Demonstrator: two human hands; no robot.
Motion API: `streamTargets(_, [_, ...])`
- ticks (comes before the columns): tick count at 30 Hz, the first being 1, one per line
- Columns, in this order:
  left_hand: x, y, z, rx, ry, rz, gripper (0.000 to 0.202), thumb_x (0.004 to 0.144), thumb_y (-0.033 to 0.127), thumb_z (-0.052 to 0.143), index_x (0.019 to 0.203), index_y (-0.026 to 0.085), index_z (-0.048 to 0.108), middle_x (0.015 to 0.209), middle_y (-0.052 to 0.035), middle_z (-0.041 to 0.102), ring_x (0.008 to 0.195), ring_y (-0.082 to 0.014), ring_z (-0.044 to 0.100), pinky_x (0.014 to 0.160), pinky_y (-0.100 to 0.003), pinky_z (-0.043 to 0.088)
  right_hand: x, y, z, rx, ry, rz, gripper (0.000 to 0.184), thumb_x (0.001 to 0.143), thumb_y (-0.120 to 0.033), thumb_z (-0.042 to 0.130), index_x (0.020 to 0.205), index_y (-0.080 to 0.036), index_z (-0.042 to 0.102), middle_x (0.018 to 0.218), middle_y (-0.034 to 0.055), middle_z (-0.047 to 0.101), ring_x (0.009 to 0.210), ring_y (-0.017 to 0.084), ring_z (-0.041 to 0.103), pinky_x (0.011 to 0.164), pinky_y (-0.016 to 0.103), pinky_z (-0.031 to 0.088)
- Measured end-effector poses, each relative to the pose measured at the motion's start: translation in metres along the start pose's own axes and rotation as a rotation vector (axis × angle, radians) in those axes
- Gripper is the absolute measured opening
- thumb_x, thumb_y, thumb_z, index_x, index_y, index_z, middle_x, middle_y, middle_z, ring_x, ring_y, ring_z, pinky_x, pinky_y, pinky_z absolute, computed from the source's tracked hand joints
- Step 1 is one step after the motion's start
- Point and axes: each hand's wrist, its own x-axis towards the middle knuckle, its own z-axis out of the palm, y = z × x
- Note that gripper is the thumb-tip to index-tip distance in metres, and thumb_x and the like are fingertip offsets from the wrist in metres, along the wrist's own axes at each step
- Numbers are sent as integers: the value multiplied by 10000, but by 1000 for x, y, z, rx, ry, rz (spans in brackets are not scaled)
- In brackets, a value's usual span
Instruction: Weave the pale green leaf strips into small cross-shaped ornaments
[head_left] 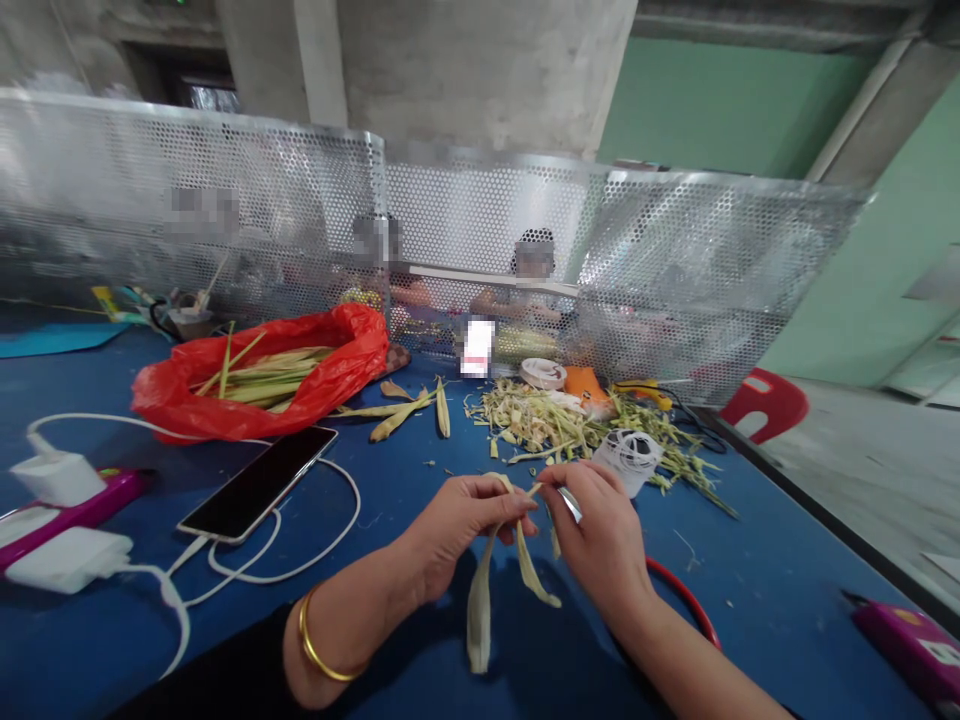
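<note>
**Two hands pinch a split strip over the blue table**

Nearest, the left hand (457,525), a gold bangle (319,650) on its wrist, presses thumb and fingertips together on the top of a pale strip (480,600). The right hand (600,540) pinches the same top from the other side. The two halves hang free and apart just above the table (750,560); held this high, the ends seem to be kept clear of the surface. Something silvery (570,503) shows at the right fingers; blade or ring, I cannot tell. A red loop (682,595) lies under the right wrist.

To the left, within reach, a phone (259,483) lies on its white cable (300,560) near the chargers (64,475). Just beyond the hands, scraps (540,415) are heaped, with a spool (630,455) at their edge. Further left, a red bag (330,375) holds green stalks (262,385). A mesh screen (675,270) shuts off the people behind it.
</note>
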Motion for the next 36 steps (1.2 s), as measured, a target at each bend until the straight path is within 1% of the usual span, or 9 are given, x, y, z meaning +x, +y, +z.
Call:
streamTargets(5, [-1, 0, 2, -45, -4, -92, 236, 653, 361, 757, 695, 140, 683, 644, -17, 657, 564, -87, 500, 571, -207, 345, 1, 3, -2, -8, -6, -54, 140, 915, -191, 477, 872, -224, 606, 796, 4, 682, 736, 154, 619, 883, 352, 367])
streamTargets(9, [-1, 0, 2, -55, 34, -107, 198, 653, 328, 752, 685, 143, 687, 638, -20, 664, 548, -84, 508, 567, -204, 349, 1, 3, -1, -20, -9, -64, 140, 916, -199, 479, 868, -226, 607, 803, 8, 685, 736, 158, 620, 871, 354, 372])
streamTargets(11, [0, 0, 1, -60, 46, -101, 186, 660, 318, 744, 712, 144, 703, 646, -22, 670, 556, -85, 519, 585, -203, 364, 1, 3, -1, -19, -3, -65, 141, 915, -196, 480, 867, -226, 609, 802, 3, 687, 735, 155, 623, 868, 350, 373])
streamTargets(18, [2, -4, -1, -70, 64, -108, 235, 651, 356, 755, 742, 142, 724, 650, -29, 677, 545, -82, 523, 578, -200, 371, 1, 3, 0, -38, 4, -73, 149, 913, -203, 480, 875, -223, 623, 796, 5, 690, 728, 156, 626, 861, 348, 380])
streamTargets(23, [3, -5, -1, -98, 89, -128, 265, 625, 363, 775, 743, 131, 727, 639, -37, 677, 543, -82, 529, 602, -201, 387, 0, 4, 0, -50, -11, -47, 145, 921, -238, 478, 905, -226, 621, 829, 14, 684, 778, 170, 615, 810, 328, 387])
streamTargets(27, [3, -4, -1, -116, 95, -124, 283, 611, 368, 783, 746, 125, 727, 643, -39, 677, 546, -83, 528, 618, -206, 395, 0, 5, 0, -92, -1, -71, 195, 929, -258, 448, 920, -222, 639, 840, 27, 680, 765, 170, 615, 735, 303, 413])
streamTargets(32, [3, -4, -2, -112, 119, -106, 327, 581, 406, 790, 738, 127, 727, 656, -40, 683, 508, -76, 499, 570, -208, 367, 0, 8, 0, -139, -1, -92, 254, 942, -304, 418, 944, -221, 657, 854, 40, 678, 727, 172, 618, 664, 288, 428])
streamTargets(34, [4, -4, -2, -102, 135, -94, 332, 567, 418, 791, 715, 129, 721, 664, -42, 685, 503, -77, 497, 555, -212, 355, 0, 10, 0, -157, 4, -112, 283, 950, -327, 398, 936, -226, 662, 842, 38, 679, 685, 168, 612, 642, 288, 429])
streamTargets(36, [5, -5, -3, -85, 162, -85, 327, 543, 419, 801, 649, 128, 698, 640, -40, 675, 489, -74, 479, 535, -214, 342, 0, 11, 1, -177, 5, -125, 312, 955, -345, 378, 919, -231, 667, 830, 35, 680, 653, 166, 606, 624, 288, 430])
